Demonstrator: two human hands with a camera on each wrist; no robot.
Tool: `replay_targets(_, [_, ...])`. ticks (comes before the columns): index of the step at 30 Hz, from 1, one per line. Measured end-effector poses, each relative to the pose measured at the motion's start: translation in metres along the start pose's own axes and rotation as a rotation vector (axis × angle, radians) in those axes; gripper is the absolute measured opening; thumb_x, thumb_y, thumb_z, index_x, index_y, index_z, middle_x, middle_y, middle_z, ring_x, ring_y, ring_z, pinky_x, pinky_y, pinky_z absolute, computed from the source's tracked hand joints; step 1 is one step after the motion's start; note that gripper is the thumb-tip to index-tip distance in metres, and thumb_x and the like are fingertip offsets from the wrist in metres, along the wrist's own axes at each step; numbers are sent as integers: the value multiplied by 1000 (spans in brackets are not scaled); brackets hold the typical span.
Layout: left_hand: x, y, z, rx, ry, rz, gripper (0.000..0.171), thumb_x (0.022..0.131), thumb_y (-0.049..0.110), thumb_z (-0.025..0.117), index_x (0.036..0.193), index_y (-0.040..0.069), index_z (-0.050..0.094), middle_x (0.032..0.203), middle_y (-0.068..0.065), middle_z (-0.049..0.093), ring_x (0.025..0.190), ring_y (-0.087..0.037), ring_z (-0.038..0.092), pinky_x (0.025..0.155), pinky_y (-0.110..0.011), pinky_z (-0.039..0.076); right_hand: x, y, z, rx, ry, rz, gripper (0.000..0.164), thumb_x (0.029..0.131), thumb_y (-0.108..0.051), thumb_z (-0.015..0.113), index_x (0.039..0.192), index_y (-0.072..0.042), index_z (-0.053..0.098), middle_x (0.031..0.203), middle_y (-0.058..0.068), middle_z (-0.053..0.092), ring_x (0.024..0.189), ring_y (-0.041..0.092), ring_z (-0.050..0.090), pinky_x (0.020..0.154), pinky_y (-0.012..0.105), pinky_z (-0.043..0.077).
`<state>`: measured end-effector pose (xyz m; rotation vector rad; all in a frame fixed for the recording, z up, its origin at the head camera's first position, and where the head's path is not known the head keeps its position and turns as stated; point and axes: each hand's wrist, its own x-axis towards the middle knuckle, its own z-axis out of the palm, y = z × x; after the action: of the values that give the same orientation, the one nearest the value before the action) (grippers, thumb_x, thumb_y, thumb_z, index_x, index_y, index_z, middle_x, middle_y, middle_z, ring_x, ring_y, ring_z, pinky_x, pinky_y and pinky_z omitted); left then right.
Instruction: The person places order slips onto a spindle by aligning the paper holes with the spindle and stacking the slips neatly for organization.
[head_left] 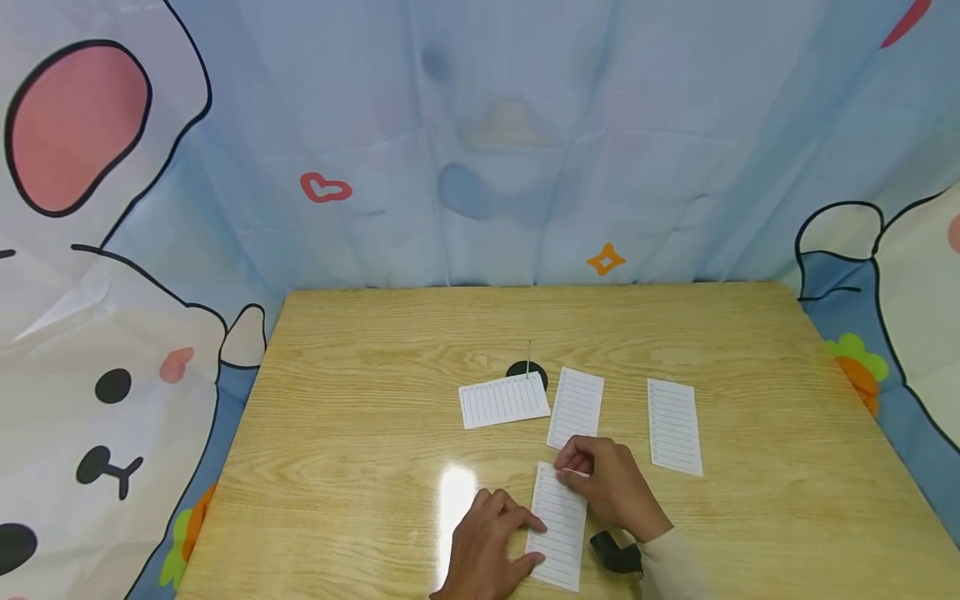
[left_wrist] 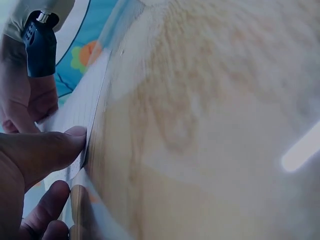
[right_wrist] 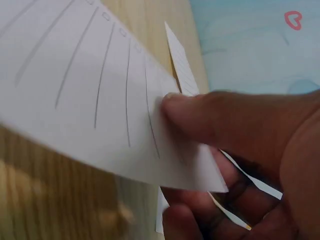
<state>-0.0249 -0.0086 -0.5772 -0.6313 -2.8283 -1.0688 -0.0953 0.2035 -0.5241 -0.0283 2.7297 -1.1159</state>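
Observation:
A white lined card (head_left: 558,542) lies on the table in front of the person. The right hand (head_left: 615,483) pinches its top corner between thumb and fingertips. In the right wrist view, the thumb presses on the face of this card (right_wrist: 85,95), which is bent and raised there. At the card's left edge rests the left hand (head_left: 491,542), with thumb and index fingertip on it, slightly apart. The left wrist view shows the left thumb (left_wrist: 65,145) on the card's edge; what lies under it is hidden. Just past the right hand is another lined card (head_left: 576,408).
Behind the cards stands a black round base (head_left: 517,368) with a thin upright rod (head_left: 529,354); a sideways lined card (head_left: 504,402) partly overlaps it. Another lined card (head_left: 675,427) lies to the right. A patterned curtain (head_left: 487,233) hangs behind the wooden table (head_left: 360,442).

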Motion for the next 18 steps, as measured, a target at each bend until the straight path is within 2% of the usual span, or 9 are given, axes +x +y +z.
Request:
replay_targets(6, [0, 0, -3, -66, -15, -39, 32, 75, 20, 97, 100, 31, 81, 99, 14, 57, 93, 0, 44, 76, -15, 44, 4, 10, -7, 76, -35, -10, 16, 90, -1, 81, 89, -16, 77, 82, -5, 74, 76, 8, 67, 69, 22, 53])
replay_targets(11, [3, -1, -7, -164, -5, -92, 31, 78, 19, 95, 103, 31, 80, 109, 14, 59, 102, -3, 48, 86, -23, 49, 6, 20, -12, 220, -51, 19, 6, 93, -4, 80, 96, -8, 78, 91, 3, 75, 81, 12, 69, 72, 24, 56])
replay_targets(15, [5, -2, -12, -281, -26, -167, 28, 82, 19, 92, 103, 30, 79, 112, 15, 59, 102, -1, 48, 88, -24, 49, 6, 21, -15, 310, -23, 45, 6, 94, -7, 79, 100, -6, 78, 95, 7, 77, 80, 12, 69, 72, 24, 55])
replay_targets(18, [5, -2, -17, -354, -47, -185, 23, 86, 18, 89, 103, 29, 78, 102, 14, 60, 93, 0, 46, 83, -21, 47, 5, 20, -16, 354, 11, 61, 10, 94, -9, 80, 102, -4, 78, 96, 9, 78, 80, 11, 69, 72, 24, 54])
